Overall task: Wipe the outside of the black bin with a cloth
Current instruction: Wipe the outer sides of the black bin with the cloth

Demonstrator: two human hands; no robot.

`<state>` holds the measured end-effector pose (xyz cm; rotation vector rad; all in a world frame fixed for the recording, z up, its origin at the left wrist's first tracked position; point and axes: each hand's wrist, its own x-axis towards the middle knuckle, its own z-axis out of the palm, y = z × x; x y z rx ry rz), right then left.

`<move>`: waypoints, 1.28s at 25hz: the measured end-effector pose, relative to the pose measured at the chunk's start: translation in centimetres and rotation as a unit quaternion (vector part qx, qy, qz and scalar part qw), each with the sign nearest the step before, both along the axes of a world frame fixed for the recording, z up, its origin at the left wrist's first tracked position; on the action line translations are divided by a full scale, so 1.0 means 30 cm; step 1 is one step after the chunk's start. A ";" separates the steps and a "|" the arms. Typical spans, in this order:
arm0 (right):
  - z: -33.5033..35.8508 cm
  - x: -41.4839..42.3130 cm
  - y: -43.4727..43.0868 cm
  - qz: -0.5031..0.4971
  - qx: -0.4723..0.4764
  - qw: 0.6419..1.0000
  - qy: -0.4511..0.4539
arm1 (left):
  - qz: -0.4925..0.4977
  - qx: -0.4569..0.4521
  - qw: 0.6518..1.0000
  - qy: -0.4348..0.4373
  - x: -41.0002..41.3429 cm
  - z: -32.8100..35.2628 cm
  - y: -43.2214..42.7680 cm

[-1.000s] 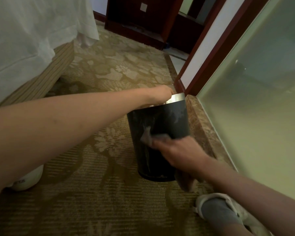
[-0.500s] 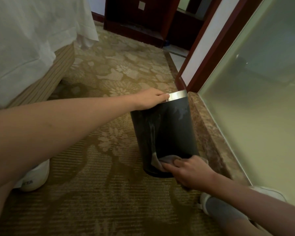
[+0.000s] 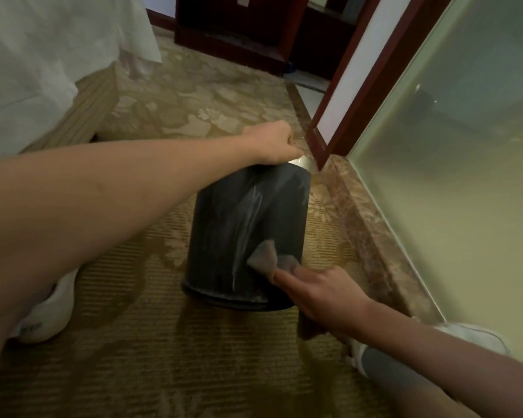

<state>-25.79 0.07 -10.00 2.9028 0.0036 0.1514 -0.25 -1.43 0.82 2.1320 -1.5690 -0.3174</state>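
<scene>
Your left hand (image 3: 272, 143) curls over the silver rim (image 3: 301, 161) of the black bin (image 3: 224, 224), likely bracing it so it won't slide or turn under the wiping pressure. Your right hand (image 3: 323, 297) grips a brown-grey cloth (image 3: 267, 257), pressed to the bin's wall low down near the base. The bin sits on the patterned carpet (image 3: 133, 342), just beside the marble sill (image 3: 369, 236) under frosted glass. Its wall is matt black with pale streaks down the middle; whether they're wet or dust, the blur hides.
</scene>
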 end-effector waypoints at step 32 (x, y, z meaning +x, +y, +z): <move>0.124 0.176 0.063 -0.067 0.055 0.996 -0.007 | -0.098 0.068 0.987 0.108 -0.001 0.054 0.066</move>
